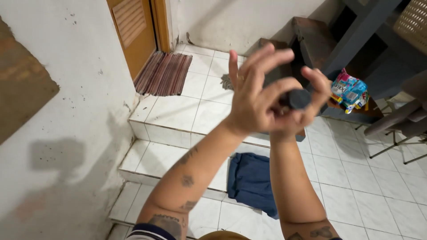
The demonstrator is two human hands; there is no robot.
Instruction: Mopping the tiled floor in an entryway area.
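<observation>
1. A wooden door with a slatted panel stands at the far left, and a striped woven mat lies right at its threshold, where feet would land on stepping in or out.
2. White tiled steps descend from that landing; a dark blue cloth lies crumpled over the lower step's edge, loosely draped and not folded.
3. The left hand is raised in front of the camera, its fingers spread and fanned upward while thumb and lower fingers curl towards the small dark cylindrical object. It seems to steady the object, not clamp it, though the actual contact is hidden.
4. That object sits between both hands at chest height, held up close, likely so it can be seen and worked.
5. The right hand pinches the cylinder from the right, thumb and fingertips wrapped round its end.
6. Further right, a colourful plastic packet rests by a dark grey frame.
</observation>
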